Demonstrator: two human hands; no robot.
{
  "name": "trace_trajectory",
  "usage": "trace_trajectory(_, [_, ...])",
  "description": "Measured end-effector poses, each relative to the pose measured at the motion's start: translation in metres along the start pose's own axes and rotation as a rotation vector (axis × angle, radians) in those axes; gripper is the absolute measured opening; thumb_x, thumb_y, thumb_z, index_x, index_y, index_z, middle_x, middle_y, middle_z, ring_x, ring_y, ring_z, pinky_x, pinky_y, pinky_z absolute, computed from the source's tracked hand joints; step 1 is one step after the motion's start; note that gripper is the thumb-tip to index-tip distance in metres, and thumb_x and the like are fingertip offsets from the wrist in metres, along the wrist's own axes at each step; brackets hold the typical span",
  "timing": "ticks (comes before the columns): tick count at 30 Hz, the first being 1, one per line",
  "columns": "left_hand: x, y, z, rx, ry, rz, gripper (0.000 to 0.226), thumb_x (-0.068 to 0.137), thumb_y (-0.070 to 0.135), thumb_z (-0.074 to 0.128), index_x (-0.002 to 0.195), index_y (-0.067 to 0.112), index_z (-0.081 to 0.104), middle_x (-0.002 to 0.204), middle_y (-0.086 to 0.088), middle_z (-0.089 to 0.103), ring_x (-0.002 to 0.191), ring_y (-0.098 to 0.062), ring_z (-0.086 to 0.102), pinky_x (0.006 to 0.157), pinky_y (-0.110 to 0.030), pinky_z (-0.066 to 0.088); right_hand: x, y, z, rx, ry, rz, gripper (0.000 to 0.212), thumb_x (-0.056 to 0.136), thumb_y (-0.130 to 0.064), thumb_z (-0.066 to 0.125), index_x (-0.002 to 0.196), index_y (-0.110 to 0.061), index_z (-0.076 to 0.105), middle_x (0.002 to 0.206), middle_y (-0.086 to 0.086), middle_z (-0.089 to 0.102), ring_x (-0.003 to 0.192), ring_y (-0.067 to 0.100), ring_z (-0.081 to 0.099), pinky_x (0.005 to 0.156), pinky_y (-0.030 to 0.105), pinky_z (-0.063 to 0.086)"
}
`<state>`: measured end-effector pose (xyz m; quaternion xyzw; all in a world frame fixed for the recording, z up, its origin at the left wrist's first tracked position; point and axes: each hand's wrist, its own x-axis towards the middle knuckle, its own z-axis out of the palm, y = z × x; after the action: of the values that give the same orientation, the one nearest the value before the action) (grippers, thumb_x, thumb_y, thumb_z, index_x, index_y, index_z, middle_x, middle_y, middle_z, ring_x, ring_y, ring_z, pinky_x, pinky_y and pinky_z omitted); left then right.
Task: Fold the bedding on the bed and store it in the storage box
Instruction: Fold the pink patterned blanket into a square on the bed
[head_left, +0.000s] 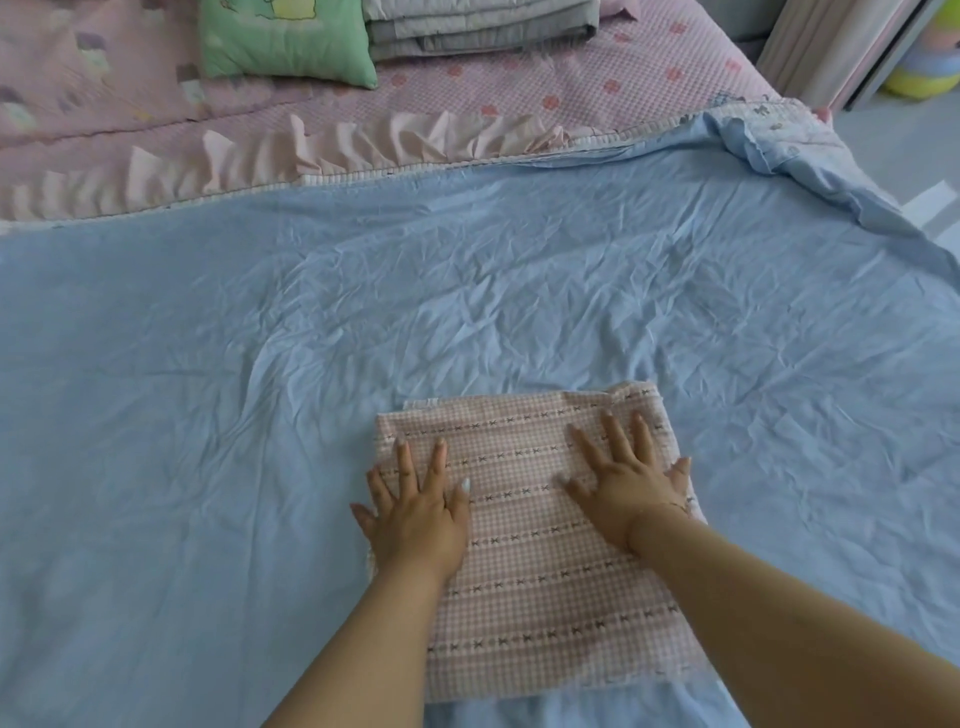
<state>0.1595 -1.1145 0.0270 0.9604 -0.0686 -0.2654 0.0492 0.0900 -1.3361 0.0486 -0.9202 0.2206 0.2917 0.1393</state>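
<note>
Both bare forearms reach forward from the near edge of the bed, converging slightly toward a folded pink checked cloth (540, 545). The left hand (415, 514) lies palm down on the cloth's left margin, fingers spread and pointing away from the person, with the outer fingers reaching the cloth's left edge. The right hand (628, 488) lies palm down on the cloth's far right part, fingers fanned wide toward the far edge, the outermost finger at the right border. Neither hand grasps or pinches anything; both are flat and splayed, pressing on the top layer.

The folded cloth is a rough rectangle with rows of small dark bow marks running across it. Its long axis runs from the near edge of the bed away from the person, tilted a little to the left at the far end. It rests on a wrinkled light blue sheet (467, 291) that covers the near half of the bed.

Beyond the sheet's far edge lies a pink quilt with a ruffled border (363, 145). Toward the far edge of the bed sit a green cushion (285, 41) and, just beside it on the right, a stack of folded grey bedding (478, 26).
</note>
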Motion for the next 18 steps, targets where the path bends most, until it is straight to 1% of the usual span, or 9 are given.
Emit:
trace_trajectory(2, [0.004, -0.002, -0.002, -0.033, 0.042, -0.008, 0.059, 0.096, 0.061, 0.013, 0.148, 0.048, -0.011, 0.16, 0.005, -0.021, 0.147, -0.037, -0.002, 0.115, -0.058, 0.013, 0.005, 0.008, -0.005, 0.063, 0.034, -0.01, 0.072, 0.085, -0.075, 0.023, 0.145, -0.051, -0.011, 0.155, -0.014, -0.023, 0.143, 0.016, -0.025, 0.113, 0.063, 0.004])
trace_trajectory(4, [-0.002, -0.006, -0.003, -0.102, 0.168, -0.066, 0.065, 0.096, 0.059, 0.024, 0.153, 0.038, 0.0, 0.162, -0.003, -0.005, 0.141, -0.036, 0.023, 0.111, -0.05, 0.029, 0.0, 0.015, -0.003, 0.161, 0.139, 0.015, 0.083, 0.084, -0.072, 0.036, 0.148, -0.042, -0.008, 0.158, -0.011, -0.016, 0.146, 0.015, -0.016, 0.115, 0.053, 0.02])
trace_trajectory(6, [-0.013, -0.009, -0.002, -0.244, 0.256, -0.206, 0.081, 0.091, 0.062, 0.039, 0.154, 0.021, 0.008, 0.156, -0.014, 0.021, 0.13, -0.037, 0.039, 0.102, -0.049, 0.039, -0.011, 0.021, 0.004, 0.334, 0.278, 0.133, 0.101, 0.077, -0.069, 0.054, 0.151, -0.027, -0.001, 0.158, -0.003, 0.0, 0.146, 0.021, 0.003, 0.114, 0.043, 0.026])
trace_trajectory(7, [-0.017, -0.011, -0.001, -0.315, 0.265, -0.271, 0.088, 0.087, 0.064, 0.045, 0.151, 0.013, 0.014, 0.149, -0.018, 0.033, 0.126, -0.038, 0.044, 0.099, -0.049, 0.042, -0.015, 0.025, 0.008, 0.452, 0.313, 0.223, 0.105, 0.072, -0.067, 0.063, 0.149, -0.02, 0.008, 0.155, 0.004, 0.014, 0.143, 0.025, 0.016, 0.112, 0.041, 0.028])
trace_trajectory(9, [-0.026, -0.015, -0.001, -0.449, 0.22, -0.374, 0.09, 0.08, 0.069, 0.053, 0.139, 0.004, 0.032, 0.134, -0.019, 0.052, 0.117, -0.038, 0.053, 0.089, -0.043, 0.046, -0.024, 0.033, 0.01, 0.687, 0.27, 0.378, 0.097, 0.064, -0.063, 0.073, 0.135, -0.014, 0.031, 0.134, 0.009, 0.044, 0.126, 0.03, 0.043, 0.102, 0.04, 0.041])
trace_trajectory(11, [-0.033, -0.023, -0.002, -0.603, 0.1, -0.449, 0.085, 0.076, 0.074, 0.056, 0.124, 0.004, 0.052, 0.122, -0.016, 0.062, 0.11, -0.036, 0.059, 0.082, -0.036, 0.044, -0.031, 0.043, 0.008, 0.844, 0.127, 0.432, 0.083, 0.063, -0.059, 0.077, 0.122, -0.013, 0.04, 0.111, 0.004, 0.055, 0.107, 0.029, 0.056, 0.087, 0.036, 0.046])
trace_trajectory(12, [-0.036, -0.028, -0.003, -0.693, 0.037, -0.467, 0.084, 0.075, 0.075, 0.056, 0.12, 0.005, 0.059, 0.119, -0.016, 0.064, 0.108, -0.035, 0.061, 0.083, -0.035, 0.046, -0.036, 0.047, 0.006, 0.915, 0.062, 0.435, 0.079, 0.065, -0.056, 0.077, 0.121, -0.012, 0.043, 0.107, 0.004, 0.056, 0.1, 0.028, 0.057, 0.083, 0.035, 0.047])
trace_trajectory(15, [-0.053, -0.035, -0.011, -0.927, -0.04, -0.518, 0.087, 0.072, 0.071, 0.065, 0.12, -0.001, 0.061, 0.118, -0.019, 0.065, 0.103, -0.036, 0.063, 0.093, -0.045, 0.051, -0.053, 0.054, 0.0, 1.012, -0.037, 0.404, 0.067, 0.074, -0.049, 0.074, 0.119, -0.004, 0.054, 0.1, 0.009, 0.061, 0.083, 0.025, 0.057, 0.074, 0.033, 0.047])
trace_trajectory(18, [-0.067, -0.022, -0.035, -0.969, 0.098, -0.478, 0.078, 0.077, 0.058, 0.07, 0.119, -0.007, 0.058, 0.118, -0.023, 0.063, 0.105, -0.038, 0.062, 0.093, -0.044, 0.051, -0.07, 0.055, -0.014, 1.039, 0.009, 0.358, 0.061, 0.079, -0.046, 0.071, 0.118, -0.002, 0.057, 0.102, 0.013, 0.064, 0.088, 0.029, 0.062, 0.078, 0.036, 0.052])
